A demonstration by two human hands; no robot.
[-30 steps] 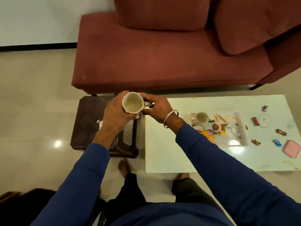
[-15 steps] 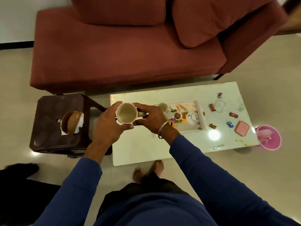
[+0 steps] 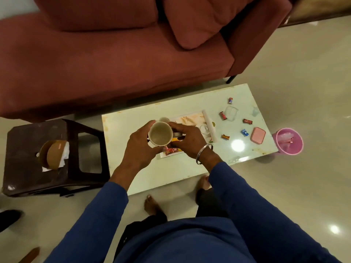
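Two grips share one cup [image 3: 160,134]: the left grip [image 3: 139,147] wraps its body from the side, while the right grip [image 3: 187,138] pinches the handle, likely to keep it level and steady. The cup hangs upright, mouth up and seemingly empty, above the near end of the tray [image 3: 209,126] on the pale surface [image 3: 123,126], over a red snack packet [image 3: 171,150]. It is probably bound for the tray.

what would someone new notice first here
First, the cream cup held over the white table at the centre: the left hand grips its side and the right hand holds its handle. Behind the table spreads a big red sofa. Wrapped sweets lie scattered on the table's right end, near a pink bin on the floor.
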